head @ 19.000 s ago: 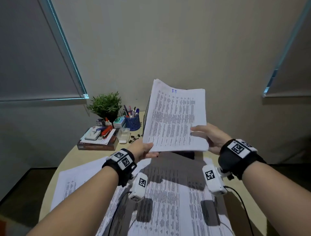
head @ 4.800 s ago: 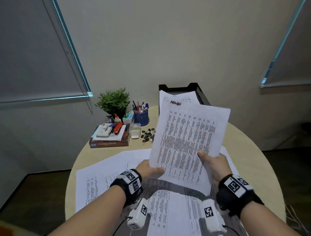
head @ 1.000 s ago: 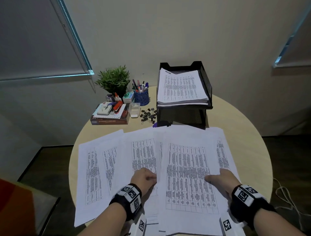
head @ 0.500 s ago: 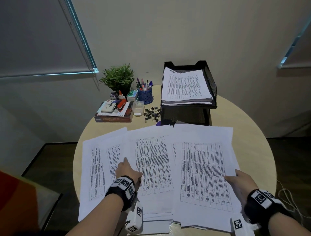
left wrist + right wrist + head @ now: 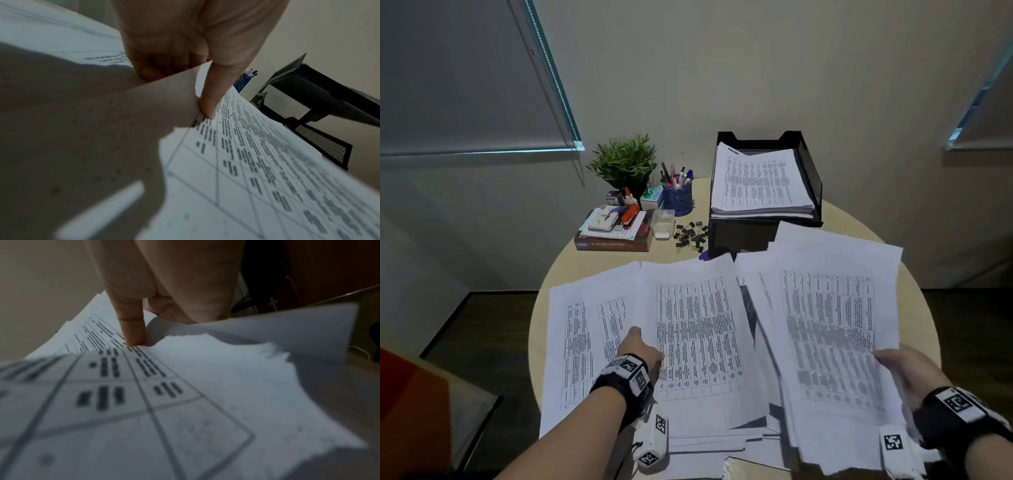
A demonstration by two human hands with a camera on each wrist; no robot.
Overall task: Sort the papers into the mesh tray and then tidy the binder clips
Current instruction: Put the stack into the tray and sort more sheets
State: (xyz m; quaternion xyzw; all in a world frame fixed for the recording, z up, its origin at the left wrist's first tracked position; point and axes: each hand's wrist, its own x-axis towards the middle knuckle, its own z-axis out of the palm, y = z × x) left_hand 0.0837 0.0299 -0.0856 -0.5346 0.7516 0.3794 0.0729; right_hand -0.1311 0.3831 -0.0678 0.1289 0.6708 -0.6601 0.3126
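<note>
Head view: nearest, the right hand (image 5: pixel 907 373) grips a sheaf of printed papers (image 5: pixel 828 329) by its near right corner, lifted off the desk (image 5: pixel 914 308), long axis running away from the person and tilted a little rightward, far edge raised. Right wrist view: thumb on top of the sheets, fingers (image 5: pixel 164 308) curled under, pinching them.

Left hand (image 5: pixel 638 349) at the left edge of a second sheet (image 5: pixel 695 335), which lies long axis away from the person, among overlapping pages spread on the desk (image 5: pixel 582 329). Left wrist view: thumb pressed on the printed face, fingers (image 5: pixel 152 69) curled beneath the lifted edge, so it grasps that sheet.

Further back, loose binder clips (image 5: pixel 690 234) lie scattered on the desk just left of the black mesh tray (image 5: pixel 810 178). The tray already holds a stack of papers (image 5: pixel 756 183), long axis front to back. Left of the clips: small clear box (image 5: pixel 662 222), blue pen cup (image 5: pixel 677 198), book pile (image 5: pixel 614 233), potted plant (image 5: pixel 624 162).
</note>
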